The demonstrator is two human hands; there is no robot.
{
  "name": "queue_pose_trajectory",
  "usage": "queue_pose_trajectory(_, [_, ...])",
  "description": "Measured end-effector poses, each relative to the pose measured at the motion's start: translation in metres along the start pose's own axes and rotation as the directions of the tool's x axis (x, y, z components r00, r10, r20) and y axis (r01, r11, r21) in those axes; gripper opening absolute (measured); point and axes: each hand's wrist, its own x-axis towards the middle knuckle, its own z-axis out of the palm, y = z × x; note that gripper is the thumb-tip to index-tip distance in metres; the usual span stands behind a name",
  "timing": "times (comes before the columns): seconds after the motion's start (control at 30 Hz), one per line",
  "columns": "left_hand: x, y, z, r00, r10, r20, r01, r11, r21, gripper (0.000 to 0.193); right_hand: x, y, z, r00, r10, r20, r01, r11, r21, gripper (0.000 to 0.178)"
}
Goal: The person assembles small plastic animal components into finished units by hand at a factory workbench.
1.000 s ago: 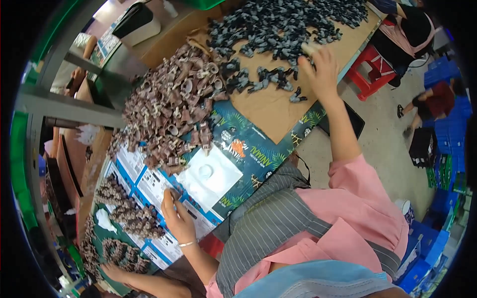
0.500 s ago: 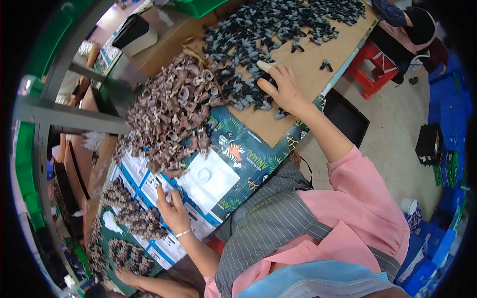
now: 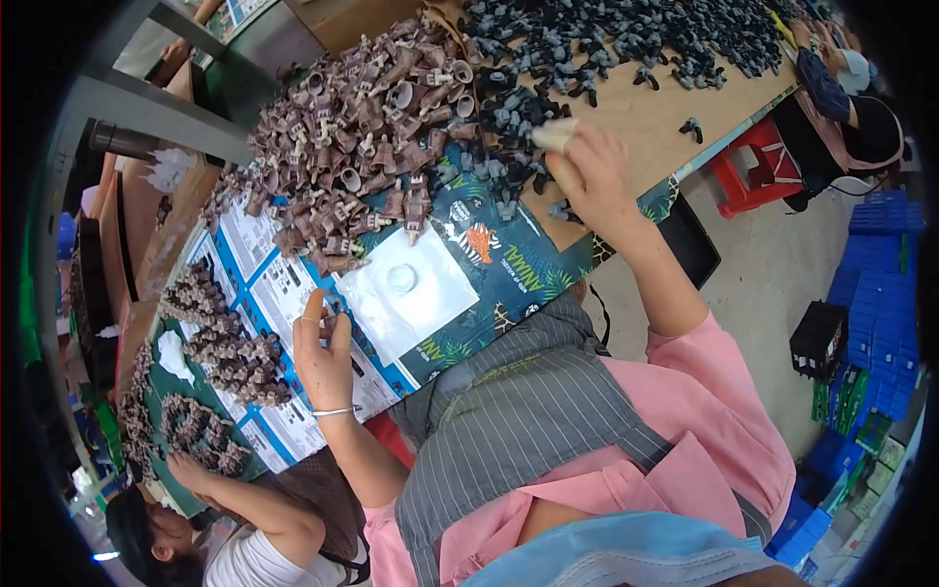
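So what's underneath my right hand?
Brown paper lies below your right hand, with small black-and-grey pieces beside it; whatever the hand itself covers can't be seen.

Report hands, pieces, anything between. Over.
Right hand open at black-and-grey pieces. Left hand over blue-and-white sheets, grip unclear. Between hands: white square sheet bearing clear round object.

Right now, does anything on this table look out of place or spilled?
One small black-and-grey piece lies alone on the brown paper, apart from the big heap of similar pieces, so it looks stray. I see no clear damage, though the pieces are too small to judge well.
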Motion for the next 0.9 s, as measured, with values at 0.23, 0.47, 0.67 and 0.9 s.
queue_pose_trajectory(0.23, [-0.019, -0.013, 0.007, 0.959, -0.284, -0.015, 0.196, 0.698, -0.688, 0.046, -0.016, -0.044, 0.009, 0.93, -0.264, 0.254, 0.286, 0.957, -0.053, 0.027])
queue_pose_trajectory(0.47, [-0.03, -0.004, 0.016, 0.94, -0.224, 0.258, 0.224, -0.167, -0.96, 0.046, -0.007, -0.062, 0.018, 0.826, -0.372, 0.423, 0.385, 0.921, 0.059, 0.029])
queue_pose_trajectory(0.67, [-0.037, 0.002, 0.013, 0.959, -0.164, 0.229, 0.191, -0.217, -0.957, 0.049, 0.001, -0.063, 0.026, 0.768, -0.373, 0.52, 0.299, 0.928, 0.224, 0.015])
queue_pose_trajectory(0.9, [-0.042, 0.003, 0.015, 0.958, -0.162, 0.239, 0.167, -0.361, -0.917, 0.052, 0.028, -0.063, 0.019, 0.714, -0.114, 0.69, -0.211, 0.906, 0.368, 0.013])
